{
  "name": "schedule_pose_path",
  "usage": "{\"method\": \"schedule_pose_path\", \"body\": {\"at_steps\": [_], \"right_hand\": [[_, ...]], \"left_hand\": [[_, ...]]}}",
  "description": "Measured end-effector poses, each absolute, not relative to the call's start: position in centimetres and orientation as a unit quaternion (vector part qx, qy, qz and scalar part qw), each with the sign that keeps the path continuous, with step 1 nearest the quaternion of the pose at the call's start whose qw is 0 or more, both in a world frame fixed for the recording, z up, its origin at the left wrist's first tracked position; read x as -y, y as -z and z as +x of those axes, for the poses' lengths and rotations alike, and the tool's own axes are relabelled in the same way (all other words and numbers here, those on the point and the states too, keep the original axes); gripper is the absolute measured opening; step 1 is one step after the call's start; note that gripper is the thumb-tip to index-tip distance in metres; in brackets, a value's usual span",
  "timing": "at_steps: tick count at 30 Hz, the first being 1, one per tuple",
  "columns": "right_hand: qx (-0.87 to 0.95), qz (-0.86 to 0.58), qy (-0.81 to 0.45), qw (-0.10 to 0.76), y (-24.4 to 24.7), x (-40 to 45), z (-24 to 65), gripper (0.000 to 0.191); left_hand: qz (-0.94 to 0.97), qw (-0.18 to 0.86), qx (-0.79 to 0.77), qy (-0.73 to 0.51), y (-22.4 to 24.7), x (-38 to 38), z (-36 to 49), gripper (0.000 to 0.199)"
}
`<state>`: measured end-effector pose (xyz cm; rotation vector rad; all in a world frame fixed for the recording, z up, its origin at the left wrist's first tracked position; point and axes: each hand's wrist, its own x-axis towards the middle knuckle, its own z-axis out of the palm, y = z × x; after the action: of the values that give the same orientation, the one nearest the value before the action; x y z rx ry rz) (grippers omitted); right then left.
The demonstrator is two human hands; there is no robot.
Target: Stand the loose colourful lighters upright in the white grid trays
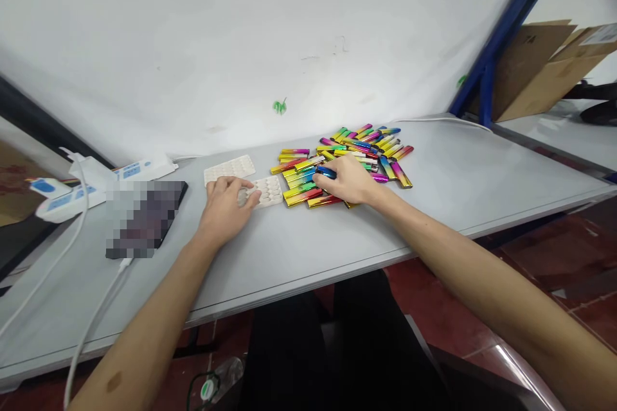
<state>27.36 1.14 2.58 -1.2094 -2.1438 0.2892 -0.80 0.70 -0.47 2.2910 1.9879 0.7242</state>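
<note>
Shiny gradient-coloured lighters (301, 187) in yellow, red, green, blue and purple lie heaped in the middle of the table. My right hand (347, 178) reaches over the near part of this heap, its fingers closed around a blue lighter (326, 172). To the left, my left hand (230, 205) rests on a white tray (270, 190) with rows of small slots, fingers and thumb spread apart. The part of that tray under the palm is hidden. A second white slotted tray (231, 168) lies just behind, partly covered by my left fingers.
At the left a phone (149, 218) lies on the grey table (308, 250), plugged into a white cable (103, 308). A white power strip (139, 170) stands behind it. The white wall borders the table's back; cardboard boxes (535, 70) stand beyond a blue post at right.
</note>
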Motion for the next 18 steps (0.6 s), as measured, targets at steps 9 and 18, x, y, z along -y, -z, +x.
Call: {"method": "schedule_pose_path", "body": {"at_steps": [9,18], "right_hand": [[0.81,-0.456,-0.112,0.351,-2.4,-1.2,27.5,0.046],[0.787,-0.461,-0.092,0.399,-2.0,-2.1,27.6,0.021]], "left_hand": [[0.746,-0.005,-0.654,-0.125,-0.4,-0.3,-1.5,0.066],[0.769,-0.038,-0.556,-0.314,-2.1,1.6,-0.2,0.053]]}}
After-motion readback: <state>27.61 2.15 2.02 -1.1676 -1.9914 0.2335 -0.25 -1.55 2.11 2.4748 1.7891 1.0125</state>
